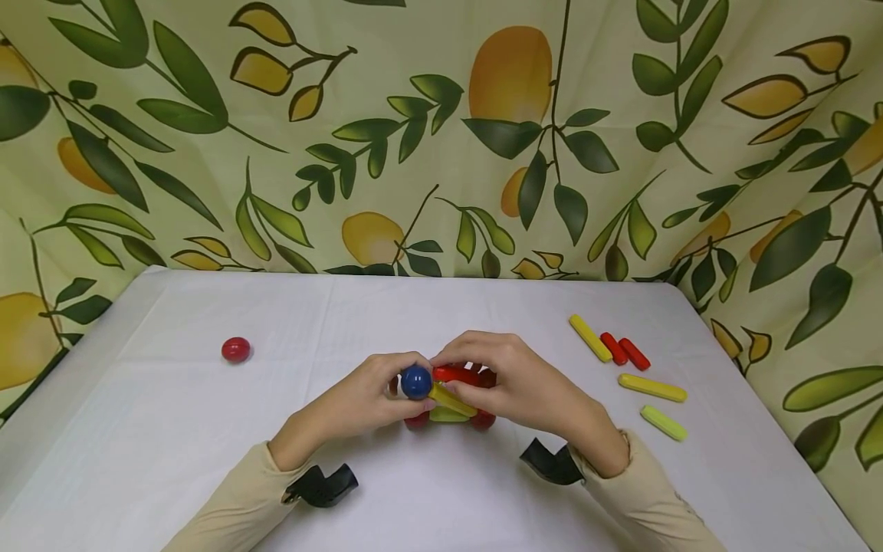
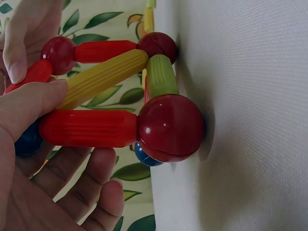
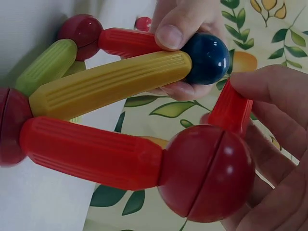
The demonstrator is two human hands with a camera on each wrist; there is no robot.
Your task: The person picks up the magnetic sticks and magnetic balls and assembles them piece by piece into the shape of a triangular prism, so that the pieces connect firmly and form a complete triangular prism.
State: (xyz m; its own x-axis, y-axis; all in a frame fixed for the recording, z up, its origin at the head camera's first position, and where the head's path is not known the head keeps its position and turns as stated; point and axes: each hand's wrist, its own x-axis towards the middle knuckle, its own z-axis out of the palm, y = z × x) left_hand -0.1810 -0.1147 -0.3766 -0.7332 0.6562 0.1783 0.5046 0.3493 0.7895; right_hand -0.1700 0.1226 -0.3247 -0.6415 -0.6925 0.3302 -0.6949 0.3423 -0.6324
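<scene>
A frame of plastic rods and balls stands on the table between both hands. My left hand (image 1: 366,395) grips its upper left corner, with the thumb by the blue ball (image 1: 417,382) and the fingers behind. My right hand (image 1: 524,383) pinches a short red rod (image 3: 232,109) at the top, which meets a dark red ball (image 3: 207,173). A yellow rod (image 3: 113,82) slants from the blue ball down to a lower red ball (image 3: 7,126). Upright red rods (image 2: 91,128) and a light green rod (image 2: 162,74) form the side and base.
A loose red ball (image 1: 236,349) lies at the left on the white tablecloth (image 1: 152,429). To the right lie yellow rods (image 1: 651,387), short red rods (image 1: 635,353) and a light green rod (image 1: 664,422). A leaf-patterned curtain (image 1: 428,153) hangs behind the table.
</scene>
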